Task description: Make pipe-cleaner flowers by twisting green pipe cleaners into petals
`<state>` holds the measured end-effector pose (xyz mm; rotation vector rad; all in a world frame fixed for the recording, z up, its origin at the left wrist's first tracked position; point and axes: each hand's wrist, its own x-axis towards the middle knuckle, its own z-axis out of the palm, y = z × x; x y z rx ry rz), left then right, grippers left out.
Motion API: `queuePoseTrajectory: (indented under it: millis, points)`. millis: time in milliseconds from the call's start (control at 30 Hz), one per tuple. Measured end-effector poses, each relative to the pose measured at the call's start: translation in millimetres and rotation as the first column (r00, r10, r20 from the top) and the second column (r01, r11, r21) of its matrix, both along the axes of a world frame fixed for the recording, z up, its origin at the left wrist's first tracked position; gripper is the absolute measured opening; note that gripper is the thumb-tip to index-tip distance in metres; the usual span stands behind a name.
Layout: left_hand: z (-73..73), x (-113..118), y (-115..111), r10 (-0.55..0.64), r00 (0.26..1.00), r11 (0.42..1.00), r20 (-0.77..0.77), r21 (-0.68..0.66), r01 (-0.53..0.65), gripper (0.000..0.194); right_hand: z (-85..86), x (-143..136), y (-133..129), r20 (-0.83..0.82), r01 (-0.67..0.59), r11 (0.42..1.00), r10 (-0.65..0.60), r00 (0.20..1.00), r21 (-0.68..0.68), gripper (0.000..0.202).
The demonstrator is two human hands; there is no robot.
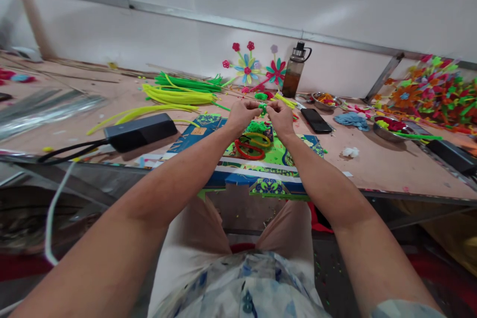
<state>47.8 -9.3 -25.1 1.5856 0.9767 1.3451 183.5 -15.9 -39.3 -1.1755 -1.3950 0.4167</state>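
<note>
Green and fuzzy, the small piece [263, 108] pinched in the fingertips of left hand [239, 115] and right hand [282, 116] could spring out of shape should either pinch slacken.

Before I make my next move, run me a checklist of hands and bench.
1. Left hand on the green piece: ok, fingertips on it.
2. Right hand on the same piece: ok.
3. Piece firmly fastened: cannot tell, too small and partly covered by fingers.
4. Board free of loose items: not ok, a red loop and a yellow loop lie there.
5. Bottle upright: ok.
6. Phone apart from the hands: ok.
</note>
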Motion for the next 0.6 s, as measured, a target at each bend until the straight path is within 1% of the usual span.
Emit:
queuePoseTrajectory:
  millis: [133,233,333,433,533,600]
  points:
    - [0.0,-2,-3,-0.022,0.999,0.998,0.025,-0.052,0.023,0.013,-2.8,1,2,0.078,-0.016,1.000,0.016,0.997,0.000,0.011]
    - [0.6,-3,-4,-0.043,0.999,0.996,0.027,-0.083,0.045,0.012,-2.9,1,2,0.134,-0.034,0.999,0.030,0.990,0.026,0.010]
    - [0.9,-4,-3,-0.040,0.999,0.997,0.004,-0.061,0.040,0.009,-1.0,0,-1,0.169,-0.063,0.996,0.051,0.984,0.070,0.008]
    - [0.7,-4,-1,-0.033,0.999,0.999,-0.022,-0.027,0.032,0.009,1.9,-1,-4,0.184,-0.051,0.995,0.035,0.982,0.082,0.006]
    - [0.6,-3,0,0.001,0.995,1.000,-0.102,0.027,0.002,0.009,4.2,-3,-7,0.216,-0.058,0.995,0.041,0.975,0.076,0.008]
    - [0.7,-2,0,0.041,0.987,0.999,-0.158,0.031,-0.037,0.010,4.7,-3,-8,0.256,-0.063,0.995,0.043,0.966,0.072,0.007]
